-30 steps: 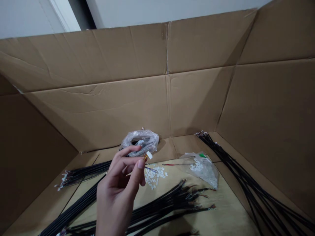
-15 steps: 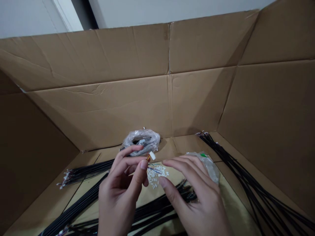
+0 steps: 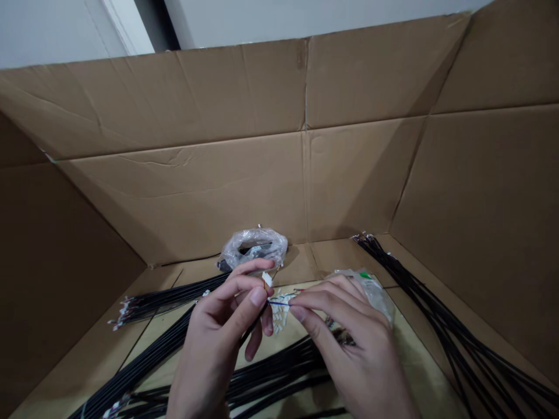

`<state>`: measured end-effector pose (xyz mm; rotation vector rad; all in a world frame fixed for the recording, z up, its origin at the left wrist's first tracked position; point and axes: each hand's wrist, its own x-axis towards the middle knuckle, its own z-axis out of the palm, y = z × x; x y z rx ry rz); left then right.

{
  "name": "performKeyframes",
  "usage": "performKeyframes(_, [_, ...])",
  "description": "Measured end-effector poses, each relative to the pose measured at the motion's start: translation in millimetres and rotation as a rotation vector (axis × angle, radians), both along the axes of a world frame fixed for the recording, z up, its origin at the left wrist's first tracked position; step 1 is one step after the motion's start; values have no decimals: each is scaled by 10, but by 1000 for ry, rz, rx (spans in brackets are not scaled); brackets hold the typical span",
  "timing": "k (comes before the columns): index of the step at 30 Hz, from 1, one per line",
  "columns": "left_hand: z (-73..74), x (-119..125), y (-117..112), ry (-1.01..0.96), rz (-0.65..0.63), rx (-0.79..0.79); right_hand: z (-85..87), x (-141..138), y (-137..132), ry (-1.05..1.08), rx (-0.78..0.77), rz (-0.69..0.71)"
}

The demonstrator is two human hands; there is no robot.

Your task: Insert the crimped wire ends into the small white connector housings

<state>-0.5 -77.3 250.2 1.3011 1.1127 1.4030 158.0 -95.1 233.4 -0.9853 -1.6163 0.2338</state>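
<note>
My left hand (image 3: pixel 218 337) is raised over the box floor and pinches a small white connector (image 3: pixel 266 280) with orange wire ends between thumb and fingers. My right hand (image 3: pixel 349 343) is beside it, thumb and forefinger pinched on a thin blue wire (image 3: pixel 278 302) that runs toward the left fingertips. Just under the fingertips lies a small heap of loose white connectors (image 3: pixel 279 314). Black cable bundles (image 3: pixel 279 378) lie under both hands.
All this sits inside a large open cardboard box (image 3: pixel 301 186) with tall walls. A crumpled clear bag with dark parts (image 3: pixel 254 247) lies at the back. A clear bag of white connectors (image 3: pixel 375 291) is partly behind my right hand. More black cables (image 3: pixel 437 314) run along the right wall, another bundle (image 3: pixel 166 299) on the left.
My right hand came into view from the lower right, moved up to the left hand and closed its fingertips on the blue wire. The left hand kept hold of the connector.
</note>
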Motion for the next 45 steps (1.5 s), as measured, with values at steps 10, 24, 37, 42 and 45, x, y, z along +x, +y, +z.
performKeyframes(10, [24,17,33,-46,-19,-12,27,21,-22,-10,17,-16])
performKeyframes(24, [81,61,-6,-71,-57,-23,138,179,-94,54,-64,23])
performKeyframes(37, [37,70,-2,-16,-40,-19,195,244,-193,96,-137,65])
performKeyframes(42, [27,24,5,-24,-73,-35,166,178,-125,48,-248,93])
performKeyframes(45, [22,13,3,-34,-79,-32,149,184,-132,65,-185,66])
